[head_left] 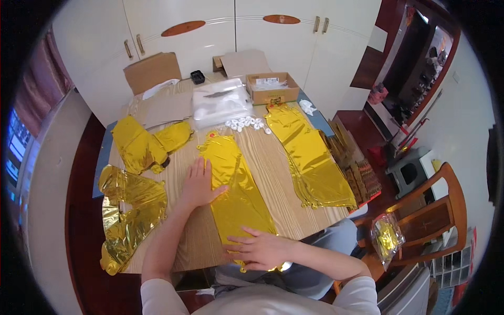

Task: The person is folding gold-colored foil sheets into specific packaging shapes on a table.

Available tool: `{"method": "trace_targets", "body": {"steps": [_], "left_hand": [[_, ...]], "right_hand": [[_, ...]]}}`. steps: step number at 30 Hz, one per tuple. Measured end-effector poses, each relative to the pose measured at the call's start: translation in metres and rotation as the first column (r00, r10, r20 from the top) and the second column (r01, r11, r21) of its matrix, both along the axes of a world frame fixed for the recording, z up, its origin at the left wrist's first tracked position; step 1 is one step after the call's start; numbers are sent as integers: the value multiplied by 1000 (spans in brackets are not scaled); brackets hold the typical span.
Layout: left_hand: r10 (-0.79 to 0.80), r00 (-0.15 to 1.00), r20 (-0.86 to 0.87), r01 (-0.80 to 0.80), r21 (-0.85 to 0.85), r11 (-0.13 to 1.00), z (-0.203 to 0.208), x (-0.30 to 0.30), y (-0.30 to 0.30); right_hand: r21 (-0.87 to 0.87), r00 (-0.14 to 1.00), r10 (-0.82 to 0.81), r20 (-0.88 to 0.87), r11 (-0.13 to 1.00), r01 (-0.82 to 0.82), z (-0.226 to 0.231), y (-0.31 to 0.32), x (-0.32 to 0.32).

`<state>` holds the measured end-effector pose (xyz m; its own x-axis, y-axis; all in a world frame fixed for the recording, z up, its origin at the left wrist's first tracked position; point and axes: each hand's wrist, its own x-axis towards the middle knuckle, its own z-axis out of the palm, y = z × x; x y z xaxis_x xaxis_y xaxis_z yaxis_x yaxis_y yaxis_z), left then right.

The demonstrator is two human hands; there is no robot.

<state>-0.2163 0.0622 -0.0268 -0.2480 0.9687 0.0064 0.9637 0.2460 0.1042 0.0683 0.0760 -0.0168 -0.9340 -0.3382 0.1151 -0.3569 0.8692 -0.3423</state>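
Left hand (198,186) splayed at left edge of gold foil (236,186); right hand (266,251) splayed, near end. Flat palms should limit creasing.

You can pass over bare counter (269,177) between the middle foil (233,176) and right foil (313,157); white rolls (240,125) block the far end.

head camera: fisheye, worn by you, looks down
table (275,184): close, mid-view, below you
cupboards (202,44): farther, ahead of you
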Motion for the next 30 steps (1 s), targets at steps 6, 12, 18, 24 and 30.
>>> {"method": "trace_targets", "body": {"steps": [6, 12, 18, 24, 30], "left_hand": [[59, 998, -32, -59, -9, 998, 0, -4, 5], [-40, 997, 66, 34, 101, 994, 1, 6, -20], [-78, 987, 141, 78, 4, 997, 24, 11, -49], [14, 997, 70, -34, 297, 954, 36, -91, -4], [149, 955, -258, -70, 291, 954, 27, -210, 71]], "right_hand": [[-309, 998, -46, 52, 949, 60, 22, -16, 45], [-255, 960, -269, -85, 937, 240, 22, 3, 100], [-269, 921, -386, -58, 894, 358, 27, 22, 98], [-208, 844, -527, -101, 840, 500, 26, 60, 44], [-273, 796, -597, -100, 786, 555, 10, 59, 23]]}}
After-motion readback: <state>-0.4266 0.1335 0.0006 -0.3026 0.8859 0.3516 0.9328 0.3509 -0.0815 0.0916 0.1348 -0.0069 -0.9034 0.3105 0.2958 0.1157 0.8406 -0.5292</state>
